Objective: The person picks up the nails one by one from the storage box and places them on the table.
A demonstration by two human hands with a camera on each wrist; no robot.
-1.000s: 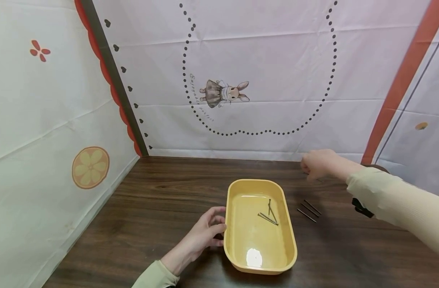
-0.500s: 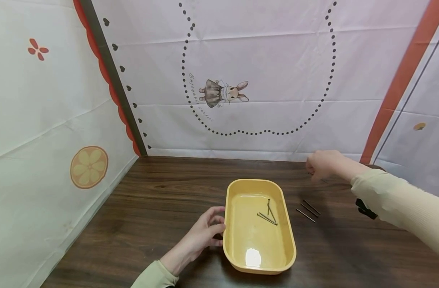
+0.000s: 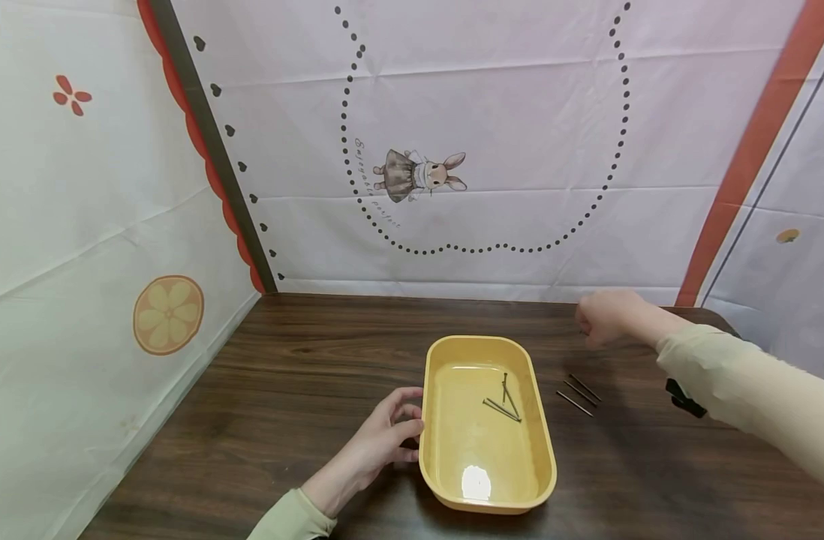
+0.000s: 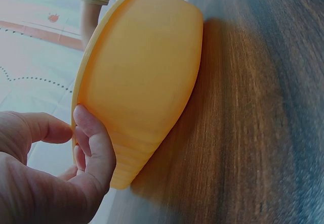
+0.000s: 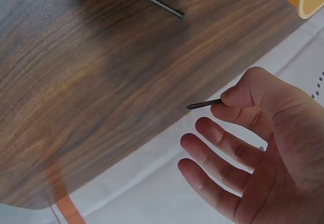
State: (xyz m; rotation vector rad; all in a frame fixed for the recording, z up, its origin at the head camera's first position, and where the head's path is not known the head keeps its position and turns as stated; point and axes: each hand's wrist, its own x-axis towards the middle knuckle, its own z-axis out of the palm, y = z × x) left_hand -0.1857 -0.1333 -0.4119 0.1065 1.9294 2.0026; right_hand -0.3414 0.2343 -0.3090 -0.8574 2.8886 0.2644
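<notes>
My left hand steadies the yellow plastic basin by its left side. Up close in the left wrist view, its thumb and fingers pinch lightly at the rim. Beyond the basin, at the back right, my right hand is above the table's far edge. The right wrist view shows it pinching a dark nail between thumb and forefinger, pointed end outward, with the other fingers loosely spread. Several nails lie inside the basin. More loose nails lie on the wood to its right.
The dark wooden table ends at a white printed cloth hanging behind it. Another cloth wall closes the left side.
My right hand has shifted slightly right and then a little down, holding its nail. My left hand and the basin stay in place; the nails lie as before.
</notes>
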